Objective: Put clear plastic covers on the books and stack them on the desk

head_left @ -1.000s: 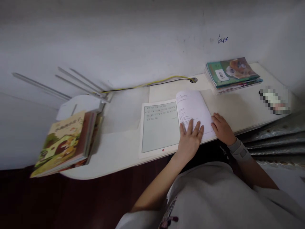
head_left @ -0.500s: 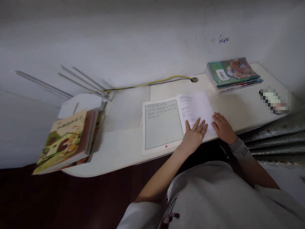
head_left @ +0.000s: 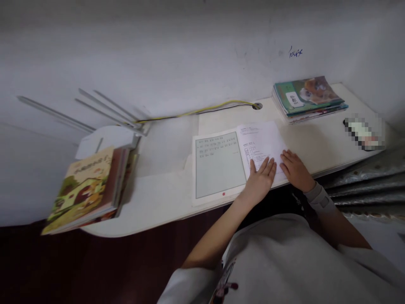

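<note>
Booklet: an opened booklet [head_left: 220, 169] lies near the front edge of the white surface [head_left: 158, 194], in front of the person; its left page bears a grey-green framed panel with lines of characters at the top and a red dot below, its right page is white with small print.
Left hand: the left hand [head_left: 261, 179] rests palm down on the lower part of the right page, fingers spread, grip released.
Right hand: the right hand [head_left: 295, 169] touches the right edge of that page, fingers slightly bent; whether its grip pinches the paper, I cannot tell.
Wristband: a grey wristband [head_left: 319, 199] circles the right wrist.
Picture books: a stack of picture books [head_left: 82, 185] sits at the left end, beside a white router [head_left: 109, 137] with long antennas [head_left: 57, 113].
Cables: a yellow cable [head_left: 228, 102] and a black one run along the back to a round hole [head_left: 257, 106].
Right end: a stack of books [head_left: 311, 95] with a white label on top, and near it a pixelated phone [head_left: 363, 134].
</note>
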